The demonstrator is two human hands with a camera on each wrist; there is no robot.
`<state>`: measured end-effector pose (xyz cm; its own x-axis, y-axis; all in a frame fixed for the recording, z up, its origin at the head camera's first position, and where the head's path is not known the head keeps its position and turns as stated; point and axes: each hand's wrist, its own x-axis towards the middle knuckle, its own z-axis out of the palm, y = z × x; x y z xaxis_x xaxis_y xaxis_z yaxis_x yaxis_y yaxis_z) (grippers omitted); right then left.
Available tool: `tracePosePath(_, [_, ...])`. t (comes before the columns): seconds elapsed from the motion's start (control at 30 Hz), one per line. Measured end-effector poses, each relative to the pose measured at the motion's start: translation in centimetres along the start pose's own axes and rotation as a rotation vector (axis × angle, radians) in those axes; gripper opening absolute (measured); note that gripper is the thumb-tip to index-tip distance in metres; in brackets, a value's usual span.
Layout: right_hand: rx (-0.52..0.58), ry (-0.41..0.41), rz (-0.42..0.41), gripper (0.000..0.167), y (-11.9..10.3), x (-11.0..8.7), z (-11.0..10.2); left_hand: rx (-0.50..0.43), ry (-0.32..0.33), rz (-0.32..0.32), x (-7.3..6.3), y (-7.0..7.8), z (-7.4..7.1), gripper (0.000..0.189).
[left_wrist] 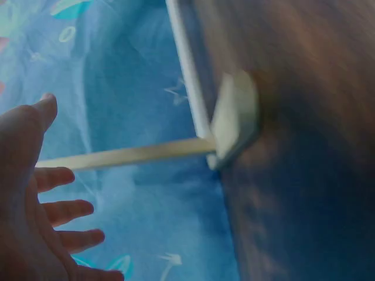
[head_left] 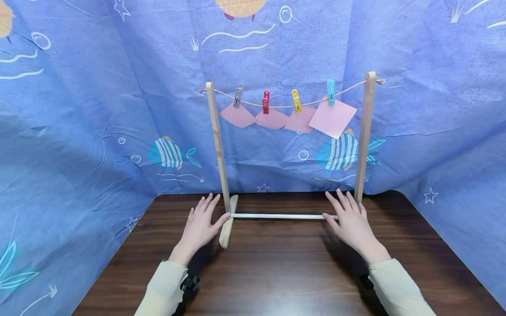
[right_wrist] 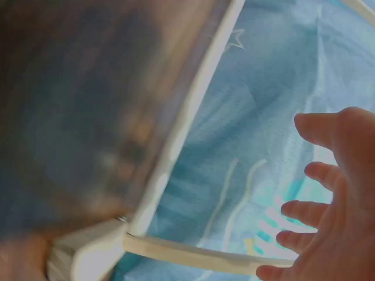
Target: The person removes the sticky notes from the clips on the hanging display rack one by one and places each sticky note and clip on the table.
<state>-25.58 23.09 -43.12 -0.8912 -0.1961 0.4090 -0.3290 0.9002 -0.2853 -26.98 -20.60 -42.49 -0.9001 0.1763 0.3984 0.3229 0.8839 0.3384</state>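
Resting open hands [head_left: 199, 224] beside wooden rack [head_left: 218, 145].

The right hand [right_wrist: 340, 211] fills the lower right corner, palm showing and fingers spread and straight, in front of a light blue patterned cloth [right_wrist: 263, 88]. A pale wooden stand [right_wrist: 176, 146] runs diagonally along the edge of the dark brown wooden bench [right_wrist: 88, 99], meeting a blurred pale foot block [right_wrist: 88, 254] at the lower left. From there a thin pale rod [right_wrist: 199, 254] stretches toward the lowest fingers.
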Motion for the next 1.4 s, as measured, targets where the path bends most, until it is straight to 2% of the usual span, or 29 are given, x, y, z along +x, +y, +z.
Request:
tracePosePath(0.23, [0.026,0.188,-0.113,0.056,-0.6,1.1,-3.3,-0.164,0.049,0.055,1.6,2.0,-1.9,0.069])
tracePosePath(0.4, [0.098,0.242,-0.100,0.051,-1.3,2.0,-6.3,-0.205,0.086,0.112,3.0,3.8,-3.4,0.064])
tracePosePath(0.57, [0.153,0.373,-0.117,0.045,-1.7,3.1,-8.6,-0.235,0.118,0.176,4.2,5.6,-5.0,0.060])
tracePosePath(0.63, [0.211,0.403,-0.111,0.044,-1.9,3.6,-9.4,-0.248,0.122,0.188,4.7,6.5,-5.8,0.060])
tracePosePath(0.7, [0.295,0.394,-0.069,0.042,-2.1,4.2,-10.0,-0.261,0.122,0.199,5.1,7.3,-6.5,0.061])
tracePosePath(0.83, [0.475,0.323,0.068,0.047,-2.7,5.4,-11.1,-0.286,0.141,0.231,6.1,8.9,-7.2,0.061])
tracePosePath(0.93, [0.560,0.282,0.117,0.052,-3.1,6.2,-11.6,-0.305,0.161,0.261,6.8,10.1,-7.5,0.058])
tracePosePath(1.07, [0.653,0.281,0.119,0.053,-3.4,7.3,-12.0,-0.348,0.178,0.305,7.8,11.7,-7.8,0.055])
tracePosePath(1.23, [0.735,0.300,0.082,0.054,-3.7,8.8,-12.5,-0.432,0.188,0.338,9.3,14.0,-8.5,0.050])
tracePosePath(1.4, [0.838,0.285,0.083,0.055,-3.9,9.8,-13.0,-0.524,0.203,0.386,11.4,16.5,-9.7,0.046])
